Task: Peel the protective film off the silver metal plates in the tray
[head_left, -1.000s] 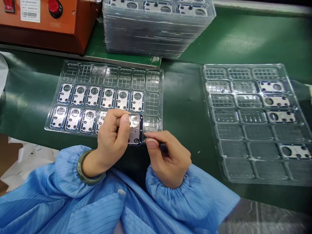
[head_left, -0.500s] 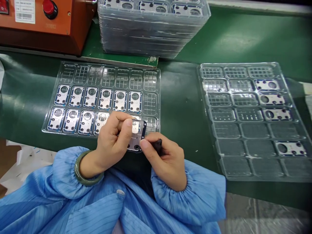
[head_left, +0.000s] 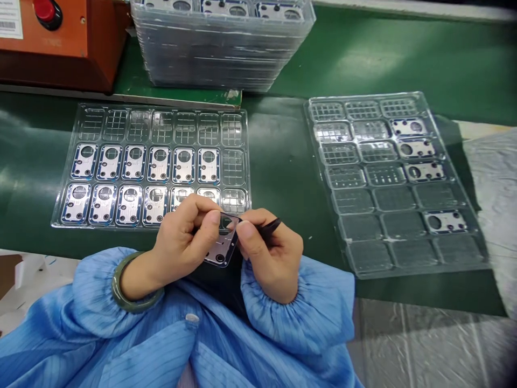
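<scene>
We hold a thin silver plate (head_left: 222, 245), dark-edged, with a round opening and a black ring, tilted in our left fingers (head_left: 210, 226); a black tool (head_left: 270, 228) pokes from our right fingers (head_left: 251, 237), beside the plate.

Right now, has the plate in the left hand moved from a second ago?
Yes: judged against the left tray, the held plate has moved towards the blue garment and slightly right.

Two bare hands (head_left: 183, 237); one black pointed tool (head_left: 270, 228); one green bangle (head_left: 118, 288); one orange box (head_left: 64, 40). Silver, blue-edged rectangular plates (head_left: 160, 166): one handheld; twelve and four in two flat clear plastic trays (head_left: 233, 161), left and right respectively; three visible atop one clear plastic tray stack (head_left: 220, 59).
</scene>
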Available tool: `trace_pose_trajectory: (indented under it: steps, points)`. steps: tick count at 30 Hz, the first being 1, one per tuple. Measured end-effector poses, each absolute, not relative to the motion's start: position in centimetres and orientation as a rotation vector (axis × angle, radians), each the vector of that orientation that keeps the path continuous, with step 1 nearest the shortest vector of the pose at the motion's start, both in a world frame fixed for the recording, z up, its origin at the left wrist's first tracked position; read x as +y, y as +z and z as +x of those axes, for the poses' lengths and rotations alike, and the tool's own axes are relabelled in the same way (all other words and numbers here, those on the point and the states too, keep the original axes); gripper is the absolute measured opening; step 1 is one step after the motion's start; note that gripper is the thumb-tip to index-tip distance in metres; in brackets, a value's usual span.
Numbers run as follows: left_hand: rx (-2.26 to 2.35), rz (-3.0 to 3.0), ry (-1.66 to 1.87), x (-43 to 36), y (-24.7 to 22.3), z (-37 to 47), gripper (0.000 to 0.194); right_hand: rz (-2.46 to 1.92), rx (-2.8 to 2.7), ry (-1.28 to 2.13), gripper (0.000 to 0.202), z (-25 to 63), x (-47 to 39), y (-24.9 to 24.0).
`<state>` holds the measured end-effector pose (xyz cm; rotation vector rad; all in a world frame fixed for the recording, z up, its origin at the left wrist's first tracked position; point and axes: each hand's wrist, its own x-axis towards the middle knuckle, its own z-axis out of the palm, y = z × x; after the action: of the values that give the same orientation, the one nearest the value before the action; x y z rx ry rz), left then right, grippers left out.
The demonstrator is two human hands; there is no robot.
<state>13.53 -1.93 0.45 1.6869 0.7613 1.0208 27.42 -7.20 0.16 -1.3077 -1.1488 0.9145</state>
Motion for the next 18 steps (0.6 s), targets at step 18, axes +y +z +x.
trace_pose_trajectory:
  steps: [18]
  points:
    - [0.775, 1.714, 0.859, -1.95, 0.18, 13.59, 0.006, -1.437, -1.045, 0.923, 0.029, 27.15, -6.96, 0.5]
